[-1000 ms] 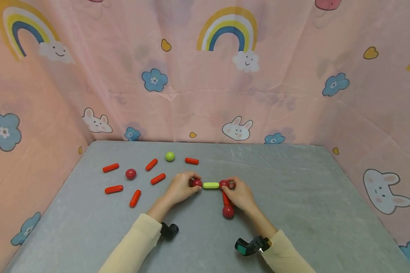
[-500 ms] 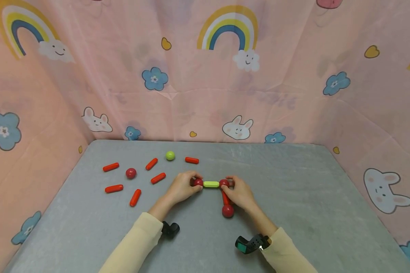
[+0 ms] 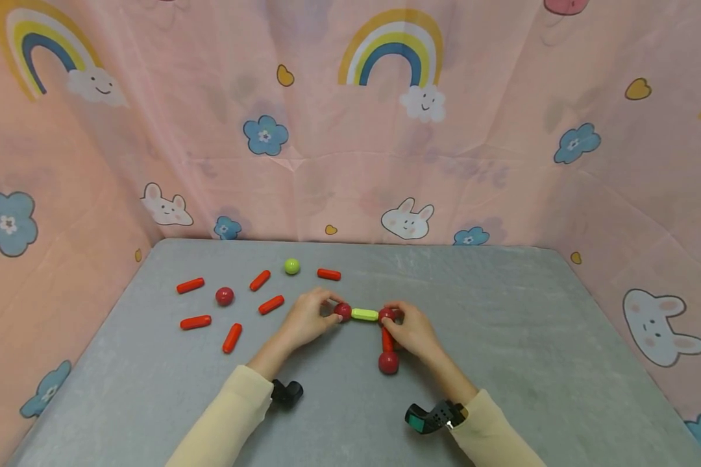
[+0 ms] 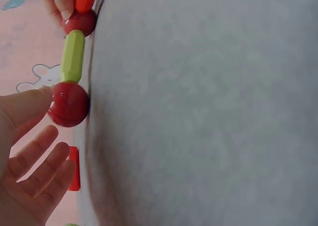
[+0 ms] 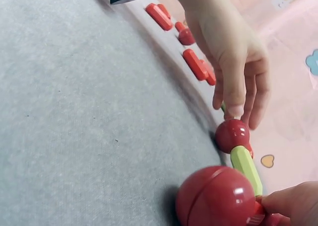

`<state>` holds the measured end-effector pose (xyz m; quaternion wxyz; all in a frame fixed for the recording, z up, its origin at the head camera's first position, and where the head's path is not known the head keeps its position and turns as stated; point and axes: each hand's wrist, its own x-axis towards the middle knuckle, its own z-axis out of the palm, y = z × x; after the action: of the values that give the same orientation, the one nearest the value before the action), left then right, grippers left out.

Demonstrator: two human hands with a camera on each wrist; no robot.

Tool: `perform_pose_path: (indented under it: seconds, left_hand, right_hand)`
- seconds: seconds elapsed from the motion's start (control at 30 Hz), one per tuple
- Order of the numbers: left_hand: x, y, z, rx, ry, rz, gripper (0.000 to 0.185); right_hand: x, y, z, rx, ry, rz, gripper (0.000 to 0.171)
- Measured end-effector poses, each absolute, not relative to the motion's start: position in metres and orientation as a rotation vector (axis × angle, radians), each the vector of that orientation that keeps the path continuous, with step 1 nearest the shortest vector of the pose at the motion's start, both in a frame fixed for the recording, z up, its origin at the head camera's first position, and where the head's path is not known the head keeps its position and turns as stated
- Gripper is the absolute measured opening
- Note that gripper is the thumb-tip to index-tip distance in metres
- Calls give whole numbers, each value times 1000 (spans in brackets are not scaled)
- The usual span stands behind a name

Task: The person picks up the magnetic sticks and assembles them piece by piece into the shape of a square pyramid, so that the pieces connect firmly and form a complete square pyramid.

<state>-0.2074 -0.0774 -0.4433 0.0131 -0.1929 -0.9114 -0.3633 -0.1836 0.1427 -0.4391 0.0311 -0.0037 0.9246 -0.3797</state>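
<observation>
A light-green stick (image 3: 365, 314) joins two red balls on the grey table. My left hand (image 3: 307, 318) has its thumb and index fingertip at the left red ball (image 3: 343, 312), pinching its outer side. The other fingers are spread, seen in the left wrist view beside the ball (image 4: 69, 105). My right hand (image 3: 411, 329) pinches the right red ball (image 3: 386, 316), partly covering it. From that ball a red stick (image 3: 388, 339) runs toward me to another red ball (image 3: 388, 362). The right wrist view shows this near ball (image 5: 216, 198) large, with my right thumb (image 5: 293, 201) beside it.
Several loose red sticks (image 3: 195, 322) lie on the left of the table (image 3: 502, 363). Among them is a loose red ball (image 3: 224, 296). A green ball (image 3: 292, 266) and one red stick (image 3: 329, 274) lie farther back. A pink printed cloth (image 3: 339, 162) surrounds the table's back and sides.
The left red ball has moved right, closing its small gap to the green stick. My left fingers now sit farther out on that ball. The joined pieces have shifted slightly right.
</observation>
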Motion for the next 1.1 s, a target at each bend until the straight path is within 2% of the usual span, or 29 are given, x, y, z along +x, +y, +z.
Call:
perform_pose_path:
  seconds: [0.2,0.5,0.77,0.93,1.1]
  left_hand:
    - [-204,-83,-439,-609,-2832,-1119,28]
    - [-181,-80,-435,-818,-2864,-1061,28]
    - [-159,-61,-433,-968,-2936,-1066,36]
    - [-152,-52,-434,-968,-2949,-990,41]
    - [-148,-48,-438,-924,-2932,-954,36]
  right_hand:
    - [-180,143,-440,53,2769,-1295,30]
    - [-175,144,-440,109,2709,-1381,27]
    - [-172,144,-444,132,2751,-1356,30]
    - [-169,143,-444,110,2797,-1343,30]
    - [-166,141,-445,85,2832,-1321,28]
